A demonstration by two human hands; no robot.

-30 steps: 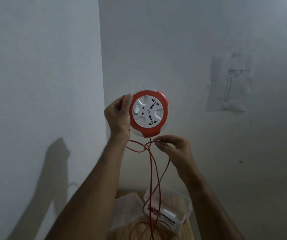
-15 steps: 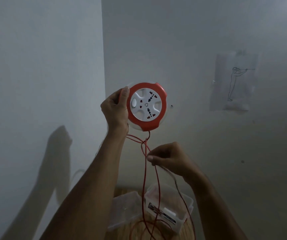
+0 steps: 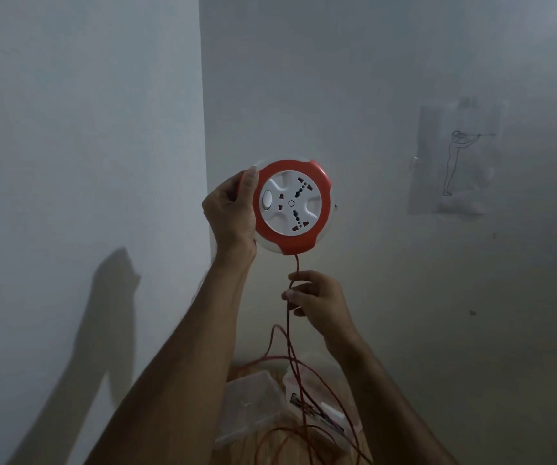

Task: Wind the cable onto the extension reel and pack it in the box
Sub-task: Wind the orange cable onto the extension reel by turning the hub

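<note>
The left hand [image 3: 228, 213] holds the reel [image 3: 293, 209] up in front of the wall corner, fingers curled round its left rim, thumb on the red front ring, socket face towards the camera. The cable [image 3: 289, 330] leaves the reel's bottom edge and drops straight into the right hand [image 3: 315, 303], which pinches it just below the reel. Below that hand the cable hangs slack in several loose loops that fall across the box [image 3: 320, 414] and its lid [image 3: 253, 401], both clear plastic, lying side by side on the wooden worktop [image 3: 237, 454] far below.

The reel looks like light, rigid moulded plastic with a smooth rim, so a grip across the edge, as now, should hold it without strain. The cable is thin, soft and limp; it will probably twist and snag on itself, since the hanging loops cross one another. It seems best taken close to the reel's outlet and fed under slight tension. Most of the cable appears unwound, so the winding is at an early stage and packing is some way off.
</note>
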